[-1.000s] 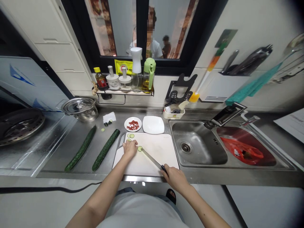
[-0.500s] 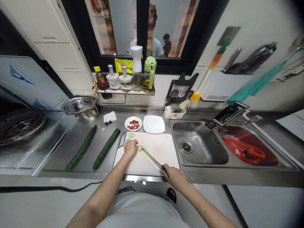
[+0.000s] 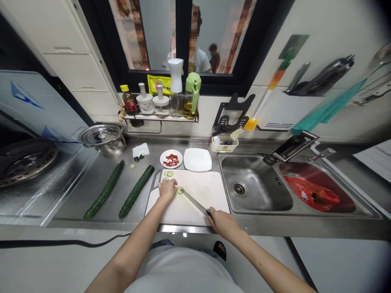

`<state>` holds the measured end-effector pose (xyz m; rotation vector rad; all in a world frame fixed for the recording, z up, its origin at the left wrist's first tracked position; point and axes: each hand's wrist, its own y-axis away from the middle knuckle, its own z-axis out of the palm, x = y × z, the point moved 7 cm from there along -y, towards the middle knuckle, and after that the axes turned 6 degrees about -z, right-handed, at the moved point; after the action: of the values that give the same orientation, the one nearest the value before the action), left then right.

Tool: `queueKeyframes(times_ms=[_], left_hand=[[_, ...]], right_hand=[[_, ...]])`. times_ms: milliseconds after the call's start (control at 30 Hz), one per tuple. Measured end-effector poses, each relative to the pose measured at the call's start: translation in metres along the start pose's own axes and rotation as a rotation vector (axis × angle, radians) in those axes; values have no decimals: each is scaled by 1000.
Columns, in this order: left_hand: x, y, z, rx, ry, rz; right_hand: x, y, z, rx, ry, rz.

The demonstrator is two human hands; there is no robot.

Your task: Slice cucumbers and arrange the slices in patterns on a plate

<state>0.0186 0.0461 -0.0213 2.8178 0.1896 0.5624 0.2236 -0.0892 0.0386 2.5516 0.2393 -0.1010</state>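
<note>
My right hand is closed round the dark handle of a knife. The blade slants up and left across the white cutting board, its tip at a round cucumber slice. On the left part of the board rests my left hand, fingers bent and together, close to that slice; what is under the fingers is hidden. Several more cucumber slices lie just above it. Two whole cucumbers lie on the counter left of the board.
Behind the board stand a plate of red chili pieces and a white plate. A double sink with a red bag is at right. A lidded pot stands back left, below a rack of seasonings.
Both hands and the knife stay almost in place; the whole view shifts very slightly. The knife tip still rests at the slice.
</note>
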Motion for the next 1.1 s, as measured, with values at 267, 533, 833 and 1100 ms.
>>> queueKeyframes(times_ms=[267, 533, 833, 1100], left_hand=[[1, 1, -1, -16, 8, -7], [1, 1, -2, -18, -1, -13], [-1, -1, 2, -14, -8, -8], [-1, -2, 3, -26, 8, -7]], right_hand=[[-6, -2, -6, -3, 2, 4], [-8, -6, -6, -4, 27, -26], [-5, -6, 0, 6, 5, -2], [-3, 7, -2, -32, 25, 14]])
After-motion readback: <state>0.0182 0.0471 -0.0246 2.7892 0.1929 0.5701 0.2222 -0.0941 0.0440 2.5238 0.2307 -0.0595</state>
